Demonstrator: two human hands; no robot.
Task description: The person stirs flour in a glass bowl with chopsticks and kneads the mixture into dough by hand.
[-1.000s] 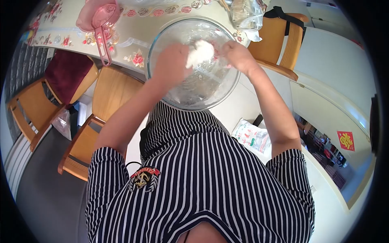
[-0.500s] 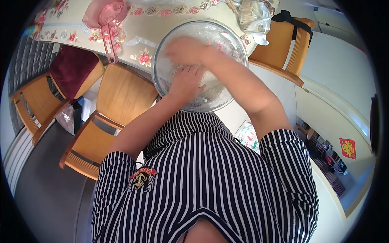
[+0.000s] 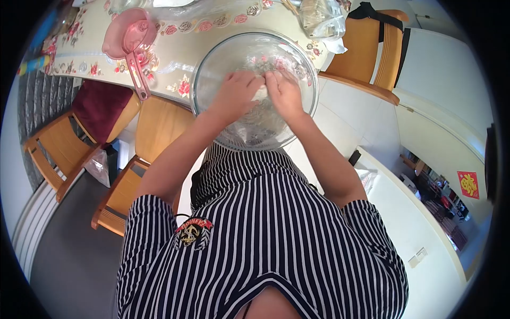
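Observation:
A large clear glass bowl (image 3: 249, 139) stands at the table's front edge, close against my striped shirt. Both hands are inside it. Between them lies a pale, floury lump of dough (image 3: 261, 94), mostly hidden by my fingers. My left hand (image 3: 238, 97) presses on its left side with the fingers bent. From the right, my right hand (image 3: 283, 97) has its fingers curled over the lump, thumb side toward the other hand. White residue clings to the bowl's inner wall.
A pink translucent long-handled scoop (image 3: 139, 77) lies on the flowered tablecloth (image 3: 175, 48), its handle over the edge. A clear plastic bag (image 3: 322, 21) sits at the back right. Wooden chairs (image 3: 162, 125) stand left, and another chair (image 3: 366, 58) right.
My right hand has come back from the bowl's far left, where it crossed over the left hand, to the right side of the dough. The view has shifted slightly.

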